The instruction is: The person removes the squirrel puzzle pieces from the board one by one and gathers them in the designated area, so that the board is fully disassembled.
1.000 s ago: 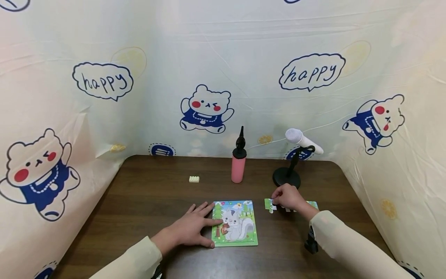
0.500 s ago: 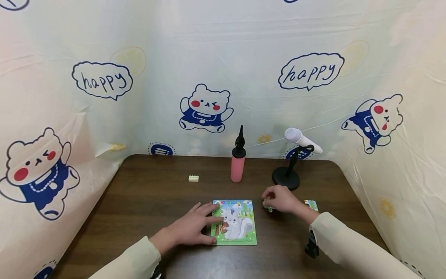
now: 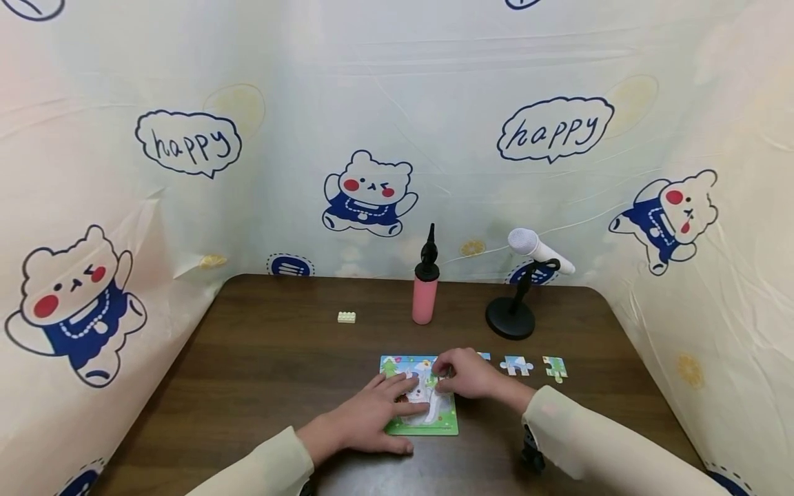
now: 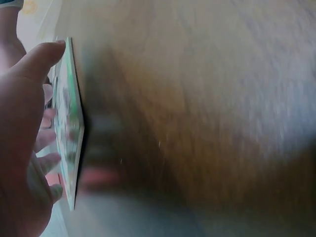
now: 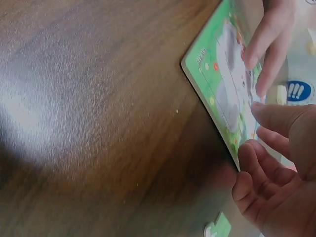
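Note:
A squirrel jigsaw puzzle (image 3: 446, 426) lies flat on the table in front of me, its cut lines showing in the right wrist view. My left hand (image 3: 366, 419) rests across its left and middle part with fingers spread. At the upper right corner is my right hand (image 3: 466, 373), its thumb and fingers bent close together over the board. Whether a piece sits between those fingertips is hidden. To the right of the board, loose puzzle pieces lie in a row: one partly covered blue piece (image 3: 484, 356), a blue-and-white piece (image 3: 516, 366) and a green-and-blue piece (image 3: 555, 368).
Behind the board stands a pink hand pump (image 3: 424, 300) with a black nozzle. A white microphone (image 3: 540, 251) on a black stand (image 3: 510, 319) is at the back right. One small cream toy brick (image 3: 346, 317) lies further left. A printed curtain (image 3: 279, 227) surrounds the table.
My right hand has moved left from the loose pieces to the board's upper right corner, uncovering part of the row. My left hand has slid rightward, further over the puzzle.

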Demonstrator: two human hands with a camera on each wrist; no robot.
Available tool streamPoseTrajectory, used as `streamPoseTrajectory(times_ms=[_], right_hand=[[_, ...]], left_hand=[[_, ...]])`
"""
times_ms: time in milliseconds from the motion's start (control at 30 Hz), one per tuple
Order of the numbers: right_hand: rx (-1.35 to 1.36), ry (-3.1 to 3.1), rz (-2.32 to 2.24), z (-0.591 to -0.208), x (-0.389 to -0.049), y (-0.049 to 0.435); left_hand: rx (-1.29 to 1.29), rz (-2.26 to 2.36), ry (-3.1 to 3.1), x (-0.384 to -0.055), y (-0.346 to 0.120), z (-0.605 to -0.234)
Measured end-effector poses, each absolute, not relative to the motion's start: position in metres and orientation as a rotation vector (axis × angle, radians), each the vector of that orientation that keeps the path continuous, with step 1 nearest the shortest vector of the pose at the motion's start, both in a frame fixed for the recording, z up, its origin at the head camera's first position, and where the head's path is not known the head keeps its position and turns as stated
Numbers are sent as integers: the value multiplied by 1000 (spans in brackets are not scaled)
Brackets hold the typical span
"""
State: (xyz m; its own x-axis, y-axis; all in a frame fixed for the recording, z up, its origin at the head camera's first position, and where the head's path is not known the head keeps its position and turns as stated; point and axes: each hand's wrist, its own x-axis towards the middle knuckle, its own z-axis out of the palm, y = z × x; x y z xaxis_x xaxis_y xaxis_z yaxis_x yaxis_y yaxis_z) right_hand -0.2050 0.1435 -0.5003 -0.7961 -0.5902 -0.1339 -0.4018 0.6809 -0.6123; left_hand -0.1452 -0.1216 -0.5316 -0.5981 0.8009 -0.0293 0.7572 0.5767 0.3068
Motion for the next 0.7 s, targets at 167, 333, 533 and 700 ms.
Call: streamPoseTrajectory(times_ms=[167, 333, 533, 700], right_hand=[[-811, 2575, -796, -501, -202, 135], [-804, 2574, -753, -501, -200, 132], [-772, 2588, -711, -501, -197, 132], [-787, 2581, -726, -504, -198, 133]], left_hand=[[1290, 379, 2630, -144, -116, -535], [1285, 353, 2639, -144, -114, -537], [1315, 326, 2648, -143, -114, -537], [1311, 299, 2652, -143, -114, -538]])
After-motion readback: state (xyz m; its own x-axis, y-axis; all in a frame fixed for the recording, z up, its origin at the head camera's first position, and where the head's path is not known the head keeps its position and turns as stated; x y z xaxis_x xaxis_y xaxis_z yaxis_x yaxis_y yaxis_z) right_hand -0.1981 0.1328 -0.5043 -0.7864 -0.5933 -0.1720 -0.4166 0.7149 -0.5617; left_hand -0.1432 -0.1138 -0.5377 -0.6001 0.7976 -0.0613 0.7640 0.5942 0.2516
